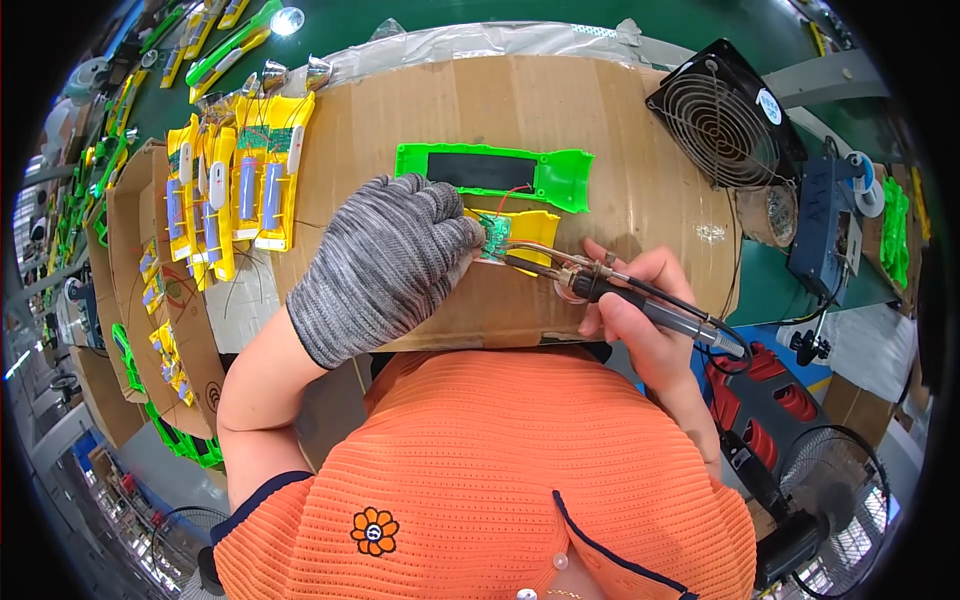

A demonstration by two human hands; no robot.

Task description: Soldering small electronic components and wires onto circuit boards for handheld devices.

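Note:
My left hand [385, 265], in a grey knit glove, presses down on a yellow plastic part [532, 228] that carries a small green circuit board [495, 236] with thin red wires. My right hand [640, 305], bare, grips a black-handled soldering iron [600, 285]; its metal tip reaches left to the circuit board. Just beyond lies a bright green plastic housing [495, 170] with a dark rectangular window. All of it rests on a cardboard work surface [560, 100].
Rows of yellow assemblies with batteries [240, 180] lie at the left, with more in cardboard boxes [140, 260]. A black fan [722, 115] stands at the back right, a blue soldering station [825, 235] beside it. Green parts [893, 225] sit far right.

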